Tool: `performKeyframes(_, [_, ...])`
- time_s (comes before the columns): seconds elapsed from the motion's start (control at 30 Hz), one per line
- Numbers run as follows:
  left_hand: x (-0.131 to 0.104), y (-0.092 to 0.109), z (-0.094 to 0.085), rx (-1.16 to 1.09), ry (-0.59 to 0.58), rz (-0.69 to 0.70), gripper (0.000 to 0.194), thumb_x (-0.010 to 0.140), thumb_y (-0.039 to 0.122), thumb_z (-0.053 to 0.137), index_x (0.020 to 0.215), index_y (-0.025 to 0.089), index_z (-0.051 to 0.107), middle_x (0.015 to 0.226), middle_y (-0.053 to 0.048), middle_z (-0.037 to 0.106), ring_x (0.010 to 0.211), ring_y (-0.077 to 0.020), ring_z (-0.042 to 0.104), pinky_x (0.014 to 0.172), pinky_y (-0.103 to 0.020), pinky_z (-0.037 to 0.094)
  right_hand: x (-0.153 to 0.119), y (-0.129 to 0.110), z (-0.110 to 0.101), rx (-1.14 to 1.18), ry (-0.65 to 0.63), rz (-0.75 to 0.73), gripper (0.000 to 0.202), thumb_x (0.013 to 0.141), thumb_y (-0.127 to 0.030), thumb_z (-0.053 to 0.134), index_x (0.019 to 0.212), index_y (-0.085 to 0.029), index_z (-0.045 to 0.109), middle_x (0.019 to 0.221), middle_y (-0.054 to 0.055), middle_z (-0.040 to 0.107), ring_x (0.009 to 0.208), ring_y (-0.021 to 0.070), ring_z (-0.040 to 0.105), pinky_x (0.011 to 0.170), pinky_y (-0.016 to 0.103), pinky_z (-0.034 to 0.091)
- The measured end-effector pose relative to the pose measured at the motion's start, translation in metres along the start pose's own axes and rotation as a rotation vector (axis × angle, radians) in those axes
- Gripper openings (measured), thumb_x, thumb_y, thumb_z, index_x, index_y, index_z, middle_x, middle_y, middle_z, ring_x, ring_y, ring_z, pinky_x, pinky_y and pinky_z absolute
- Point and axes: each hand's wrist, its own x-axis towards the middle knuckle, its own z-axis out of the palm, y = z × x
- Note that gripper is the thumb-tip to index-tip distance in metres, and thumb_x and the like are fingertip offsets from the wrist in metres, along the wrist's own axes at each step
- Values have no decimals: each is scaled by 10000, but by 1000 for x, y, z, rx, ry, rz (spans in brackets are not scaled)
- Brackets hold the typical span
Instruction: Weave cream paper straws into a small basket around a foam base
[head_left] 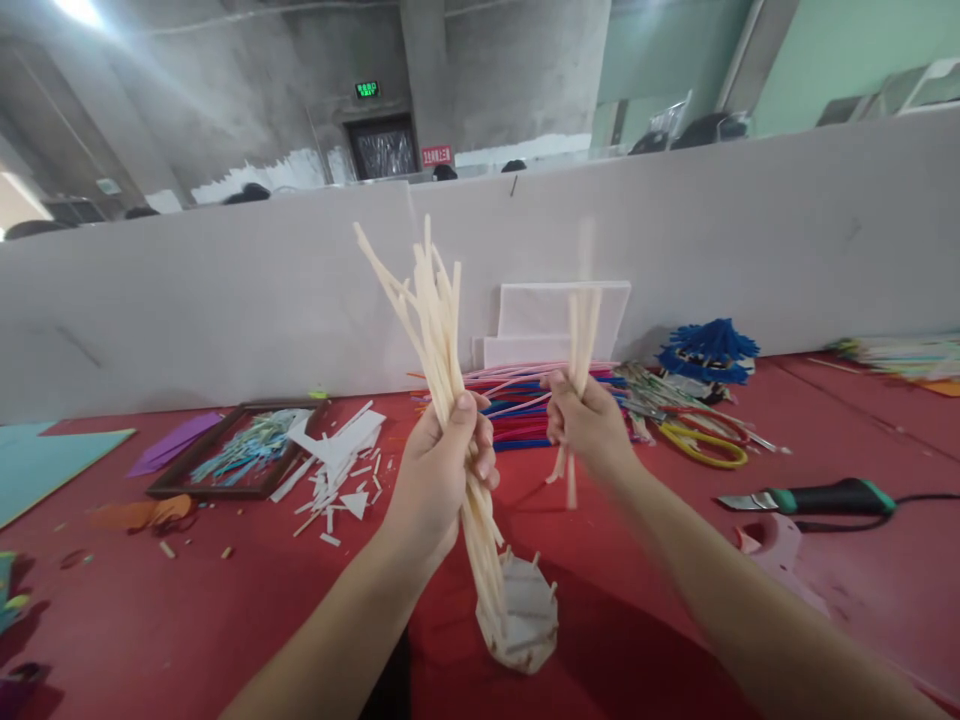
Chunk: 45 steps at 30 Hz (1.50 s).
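My left hand is wrapped round a thick bundle of pale cream sticks, held upright with the tops fanning out. The bundle's lower ends reach down to a small pale disc with short pegs round its rim, lying on the red table. Whether the sticks are fixed to that disc I cannot tell. In my right hand a few similar pale sticks are pinched, pointing up, with short ends showing below the fist. They are slightly blurred. The two hands are apart.
Pink, blue and red pipe cleaners lie behind my hands. To the right are yellow-handled scissors, a black-green cutting tool with a cord, and a blue fuzzy model. Paper scraps and a framed tray lie left. A white partition stands behind.
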Motion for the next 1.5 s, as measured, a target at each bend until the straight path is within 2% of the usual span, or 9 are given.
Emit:
performKeyframes(0.13, [0, -2, 0, 23, -16, 0, 208, 849, 361, 659, 806, 177, 574, 571, 73, 491, 379, -24, 401, 382, -152, 375, -2, -16, -2, 78, 37, -31, 517, 647, -702, 690, 754, -222, 528, 423, -124, 360, 353, 50, 325, 379, 220, 346])
performKeyframes(0.23, [-2, -4, 0, 68, -51, -20, 232, 852, 384, 649, 833, 171, 560, 569, 76, 485, 384, -23, 395, 386, -150, 370, -1, -15, 1, 89, 6, 10, 521, 618, -694, 714, 683, -205, 546, 402, -108, 381, 335, 49, 334, 370, 227, 353])
performKeyframes(0.47, [-6, -7, -2, 251, -279, -223, 355, 846, 504, 624, 830, 210, 425, 530, 106, 434, 354, -10, 278, 347, -119, 240, -3, -8, 9, 119, -60, 106, 516, 524, -653, 770, 591, -198, 537, 401, -73, 449, 323, 71, 400, 360, 243, 387])
performKeyframes(0.73, [-5, -2, -2, 257, -214, -122, 219, 915, 370, 522, 821, 191, 438, 645, 67, 523, 360, 5, 310, 359, -121, 242, -11, -22, 8, 161, -23, 84, 455, 587, -585, 786, 635, -196, 556, 387, -114, 357, 347, 33, 302, 372, 202, 335])
performKeyframes(0.97, [-6, -4, -4, 367, -268, -110, 229, 952, 342, 443, 796, 176, 465, 610, 51, 500, 386, -17, 311, 359, -143, 245, -20, -28, 14, 235, -12, 107, 493, 595, -629, 760, 616, -207, 506, 366, -119, 320, 334, 35, 255, 351, 206, 288])
performKeyframes(1.13, [-7, -3, -2, 410, -361, -83, 177, 921, 344, 527, 963, 187, 457, 677, 34, 578, 437, -40, 375, 386, -153, 279, -36, -37, 19, 255, -126, 149, 518, 575, -627, 789, 624, -213, 480, 405, -101, 371, 315, 52, 306, 320, 222, 217])
performKeyframes(1.27, [-6, -5, -3, 360, -290, -25, 220, 919, 404, 518, 902, 195, 450, 637, 51, 539, 412, -34, 352, 373, -149, 259, -42, -40, 21, 324, -212, 112, 537, 692, -736, 626, 648, -216, 496, 365, -106, 283, 325, 61, 286, 349, 227, 216])
performKeyframes(1.37, [-4, -6, -5, 356, -243, -36, 250, 905, 424, 540, 872, 190, 457, 571, 71, 482, 403, -35, 346, 371, -144, 263, -44, -43, 22, 289, -292, 76, 475, 685, -649, 704, 705, -201, 547, 411, -103, 340, 364, 46, 290, 372, 217, 211])
performKeyframes(1.5, [-4, -6, -5, 352, -259, -44, 303, 880, 441, 583, 1006, 185, 483, 606, 69, 488, 436, -51, 416, 384, -152, 321, -47, -44, 24, 232, -231, 85, 377, 639, -483, 801, 723, -183, 587, 527, -70, 482, 411, 32, 328, 378, 207, 249])
